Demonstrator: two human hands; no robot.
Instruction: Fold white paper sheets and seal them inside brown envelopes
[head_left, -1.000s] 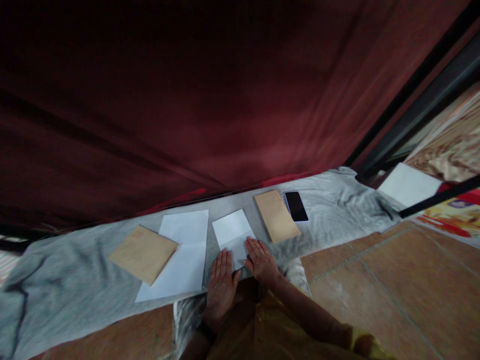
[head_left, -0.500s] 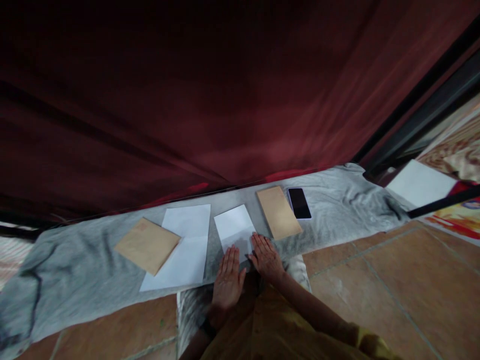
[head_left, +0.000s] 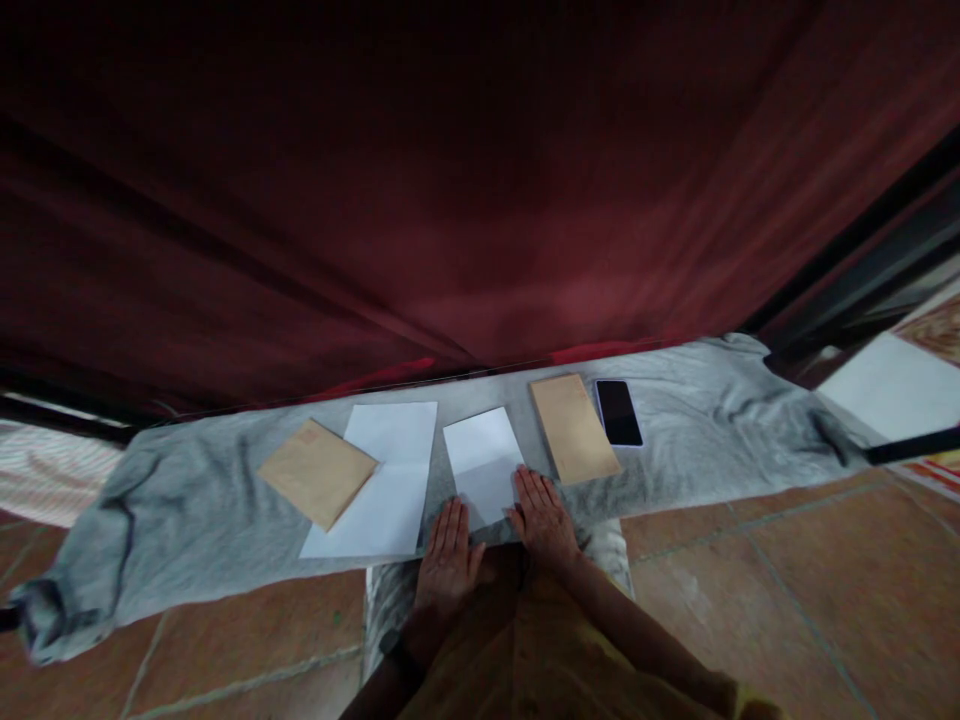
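Note:
My left hand (head_left: 448, 553) lies flat with fingers stretched out on the grey cloth (head_left: 187, 500), just left of a folded white sheet (head_left: 485, 460). My right hand (head_left: 544, 512) also lies flat, fingers apart, its fingertips at the sheet's lower right corner. Neither hand holds anything. To the left lies a larger white sheet (head_left: 382, 478), with a brown envelope (head_left: 316, 472) overlapping its left edge. On the right of the folded sheet sits a second brown envelope (head_left: 574, 427), and a dark phone (head_left: 619, 412) beside that.
A dark red curtain (head_left: 450, 200) hangs behind the cloth. Brown floor tiles (head_left: 787, 580) spread to the right and in front. Another white sheet (head_left: 874, 385) lies at the far right by a black bar (head_left: 911, 443). My yellow clothing fills the bottom middle.
The view has shifted to the right and slightly up across the frames. Both hands stay flat by the folded sheet, with my left hand drawn slightly back from it.

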